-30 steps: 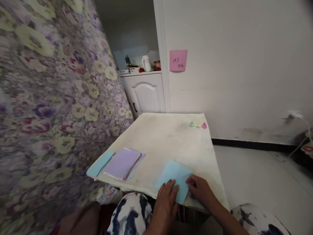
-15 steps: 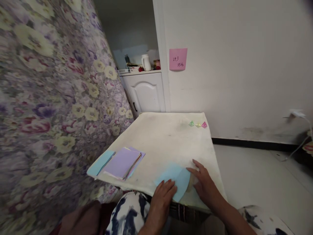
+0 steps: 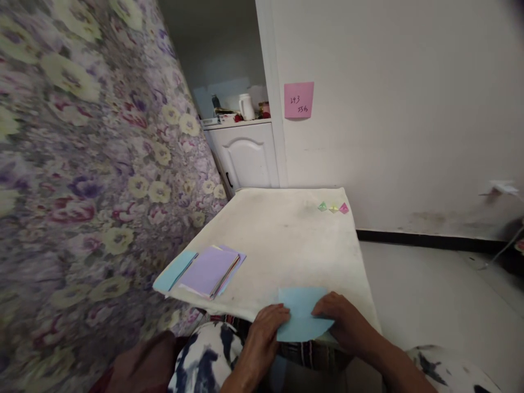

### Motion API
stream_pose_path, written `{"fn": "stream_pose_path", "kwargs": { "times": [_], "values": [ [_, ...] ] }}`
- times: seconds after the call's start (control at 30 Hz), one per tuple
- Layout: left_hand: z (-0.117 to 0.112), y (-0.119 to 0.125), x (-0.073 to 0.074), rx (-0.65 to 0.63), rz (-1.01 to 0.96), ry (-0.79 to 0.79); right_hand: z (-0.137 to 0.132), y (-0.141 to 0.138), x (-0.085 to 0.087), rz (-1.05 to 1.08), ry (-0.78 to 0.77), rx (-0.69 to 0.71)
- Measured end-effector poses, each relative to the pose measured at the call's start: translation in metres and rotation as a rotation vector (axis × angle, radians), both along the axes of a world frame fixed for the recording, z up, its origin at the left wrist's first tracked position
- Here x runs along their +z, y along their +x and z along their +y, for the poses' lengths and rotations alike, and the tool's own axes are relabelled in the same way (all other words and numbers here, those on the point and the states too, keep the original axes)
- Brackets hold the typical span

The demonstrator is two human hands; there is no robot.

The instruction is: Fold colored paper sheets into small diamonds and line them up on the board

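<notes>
A sheet of light blue paper [image 3: 302,314] lies at the front edge of the cream-covered table [image 3: 282,240], its near side reaching over the edge. A faint crease runs across its middle. My left hand [image 3: 268,326] closes on the paper's left side, fingertips at its edge. My right hand [image 3: 338,316] grips the right side, thumb and fingers pinched on it; the lower right corner curls up a little. Part of the right edge is hidden behind that hand.
At the table's left lie a stack of coloured paper [image 3: 210,270] topped with purple and a blue stack [image 3: 176,270]. Small folded paper pieces in green [image 3: 322,207], yellow [image 3: 333,209] and pink [image 3: 344,208] sit at the far right corner. A floral curtain [image 3: 102,191] hangs on the left.
The blue paper has been turned so its edges lie straighter to me. My right hand has gone from spread fingers beside it to a pinch on its right side.
</notes>
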State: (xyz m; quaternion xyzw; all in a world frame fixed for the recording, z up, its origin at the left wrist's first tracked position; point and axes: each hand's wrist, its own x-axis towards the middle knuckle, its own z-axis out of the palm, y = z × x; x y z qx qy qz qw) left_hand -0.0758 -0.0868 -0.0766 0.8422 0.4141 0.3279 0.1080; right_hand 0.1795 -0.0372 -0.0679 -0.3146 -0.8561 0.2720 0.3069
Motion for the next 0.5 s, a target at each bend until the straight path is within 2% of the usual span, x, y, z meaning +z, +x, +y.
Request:
{"fn": "stream_pose_path", "kwargs": {
  "times": [0.13, 0.27, 0.37, 0.5],
  "values": [
    [0.0, 0.01, 0.003, -0.081, 0.014, -0.003, 0.002, -0.004, -0.014, -0.026, 0.011, 0.027],
    [0.002, 0.016, 0.006, -0.081, -0.05, -0.055, -0.003, -0.002, -0.018, -0.054, -0.024, -0.069],
    [0.004, 0.019, 0.012, 0.049, -0.143, -0.199, -0.006, 0.001, -0.015, -0.064, -0.11, -0.19],
    [0.011, 0.026, 0.014, 0.334, -0.201, -0.349, -0.006, 0.003, -0.007, -0.146, -0.201, -0.349]
  ]
}}
